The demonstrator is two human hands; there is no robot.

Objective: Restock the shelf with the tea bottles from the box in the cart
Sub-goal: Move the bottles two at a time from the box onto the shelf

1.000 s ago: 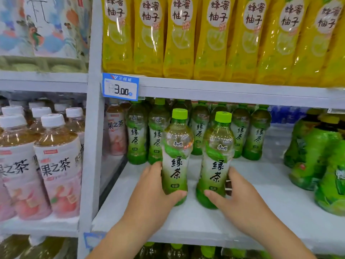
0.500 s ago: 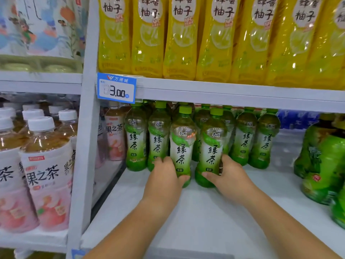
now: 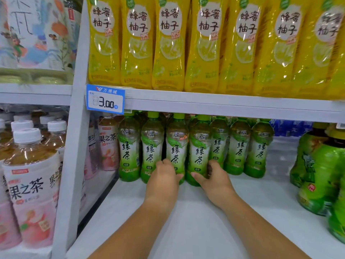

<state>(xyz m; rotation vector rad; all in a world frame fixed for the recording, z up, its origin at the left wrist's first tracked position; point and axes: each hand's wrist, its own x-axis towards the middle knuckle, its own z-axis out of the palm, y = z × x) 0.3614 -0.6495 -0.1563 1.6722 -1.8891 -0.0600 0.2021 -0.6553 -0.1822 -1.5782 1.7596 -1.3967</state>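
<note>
Hazard review, left to right.

1. The peach tea bottles (image 3: 31, 184) stand in the neighbouring bay, beyond the white upright (image 3: 74, 146). They are well apart from my hands, and I judge them at no risk.

2. Two shelved tea bottles (image 3: 128, 146) stand just left of my left hand (image 3: 162, 184). My fingers reach into the gap beside the nearer one. Pulling the hand out sideways could knock that bottle over.

3. My left hand grips the lower body of the left tea bottle (image 3: 176, 144), with the thumb on its right side and the fingers curled behind it. The bottle is upright at the front of the row. I cannot tell whether its base is fully seated on the shelf (image 3: 205, 221). If I let go before it is seated, it could topple forward.

4. My right hand (image 3: 214, 180) grips the right tea bottle (image 3: 199, 144) the same way, low on the body. The two held bottles stand just beside each other. Uneven pushing could make one slide against the other and tilt.

5. The caps sit close under the upper shelf edge (image 3: 224, 107). Any lift could strike it.

6. My right fingers lie next to further tea bottles (image 3: 240, 146). Withdrawing the hand carelessly could disturb them.

7. The large green bottles (image 3: 317, 174) are well apart.

The box and cart are not in view.
</note>
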